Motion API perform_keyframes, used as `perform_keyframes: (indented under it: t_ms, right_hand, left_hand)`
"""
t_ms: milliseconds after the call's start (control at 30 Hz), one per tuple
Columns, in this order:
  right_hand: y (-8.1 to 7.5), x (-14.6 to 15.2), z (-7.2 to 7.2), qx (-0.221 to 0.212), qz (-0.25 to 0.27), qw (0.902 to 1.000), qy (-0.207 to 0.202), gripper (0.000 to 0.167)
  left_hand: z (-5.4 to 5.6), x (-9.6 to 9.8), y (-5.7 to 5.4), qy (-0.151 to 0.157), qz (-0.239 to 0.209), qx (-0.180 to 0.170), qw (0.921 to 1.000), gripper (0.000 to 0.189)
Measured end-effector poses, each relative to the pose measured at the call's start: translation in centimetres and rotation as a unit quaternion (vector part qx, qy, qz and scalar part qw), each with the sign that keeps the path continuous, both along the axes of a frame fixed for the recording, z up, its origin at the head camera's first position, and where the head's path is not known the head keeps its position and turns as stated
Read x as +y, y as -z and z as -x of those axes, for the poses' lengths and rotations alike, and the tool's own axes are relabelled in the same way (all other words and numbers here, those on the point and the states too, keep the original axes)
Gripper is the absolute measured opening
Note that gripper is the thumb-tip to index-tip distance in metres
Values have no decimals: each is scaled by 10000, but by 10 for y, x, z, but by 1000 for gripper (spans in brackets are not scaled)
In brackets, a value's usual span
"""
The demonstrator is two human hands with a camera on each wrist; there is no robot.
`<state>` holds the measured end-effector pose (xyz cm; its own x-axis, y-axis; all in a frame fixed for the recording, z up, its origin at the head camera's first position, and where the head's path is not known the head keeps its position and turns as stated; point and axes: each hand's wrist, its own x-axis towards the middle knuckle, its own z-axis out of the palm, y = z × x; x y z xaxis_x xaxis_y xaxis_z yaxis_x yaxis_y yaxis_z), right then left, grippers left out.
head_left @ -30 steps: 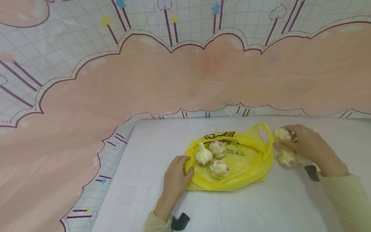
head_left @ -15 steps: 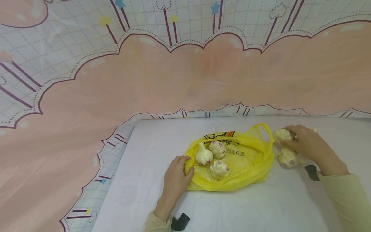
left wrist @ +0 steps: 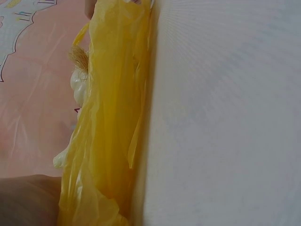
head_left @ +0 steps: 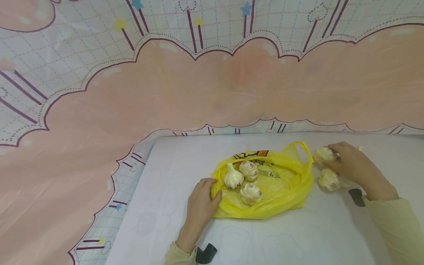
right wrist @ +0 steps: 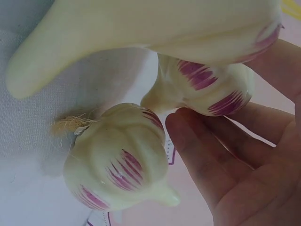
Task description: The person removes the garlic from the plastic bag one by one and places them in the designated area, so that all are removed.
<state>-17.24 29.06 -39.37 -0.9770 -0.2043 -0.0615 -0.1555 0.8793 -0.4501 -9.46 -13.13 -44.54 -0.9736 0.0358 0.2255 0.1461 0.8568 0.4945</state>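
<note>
A yellow plastic bag (head_left: 281, 206) lies spread open on the white table, with three garlic bulbs in its left part, one of them a white bulb (head_left: 233, 176). My left hand (head_left: 200, 202) pinches the bag's left edge. Over at the right, my right hand (head_left: 351, 162) has its thumb and fingers around a garlic bulb (head_left: 324, 155) beside the bag's handle. In the right wrist view this bulb (right wrist: 214, 87) shows purple streaks. Just nearer lies another garlic bulb (head_left: 329, 180). A further garlic bulb (right wrist: 117, 160), with dry roots, sits by the fingertips, mostly hidden by the hand in the head view.
The white table (head_left: 165, 165) reaches back to a patterned pink cloth (head_left: 232, 88) that hangs behind it. The bag's handle loop (head_left: 301, 149) stands up near the right hand. Black wrist straps (head_left: 206, 253) show at both sleeves.
The garlic bulb in my right hand has shifted very slightly to the right. My left hand and the bag with its bulbs have stayed still.
</note>
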Motion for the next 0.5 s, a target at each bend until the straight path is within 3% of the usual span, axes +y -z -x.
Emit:
perform_keyframes:
  t_ms: [500]
  right_hand:
    - [1,2,1,-79,-97,9999,-14,64]
  left_hand:
    - [0,0,1,9,17,72,10000,31]
